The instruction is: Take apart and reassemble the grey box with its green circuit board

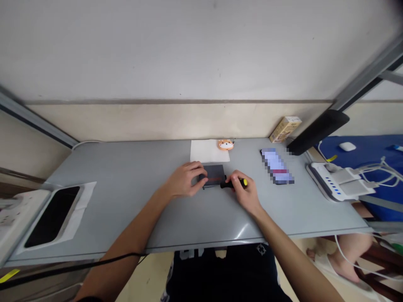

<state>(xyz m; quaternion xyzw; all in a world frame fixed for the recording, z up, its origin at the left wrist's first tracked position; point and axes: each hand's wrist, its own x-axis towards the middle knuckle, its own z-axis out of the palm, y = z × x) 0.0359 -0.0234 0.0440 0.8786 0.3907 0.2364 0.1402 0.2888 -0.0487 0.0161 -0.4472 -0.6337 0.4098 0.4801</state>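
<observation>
A flat dark grey box [215,171] with a row of small slots along its near edge lies on the desk in front of me. My left hand [188,179] grips its left end between thumb and fingers. On the other side, my right hand [244,193] is closed round a screwdriver [225,184] with a black handle and a yellow end. The tool points left, to the box's near right corner. Its tip is too small to make out, so I cannot tell whether it sits in a screw.
Behind the box lie a white sheet [204,152] and an orange animal-faced case [226,145]. To the right are a phone [277,166], a carton [285,129], a black upright object [319,131] and a charging station [338,182]. A dark-screened device [53,216] lies left. Someone's leg [348,256] shows lower right.
</observation>
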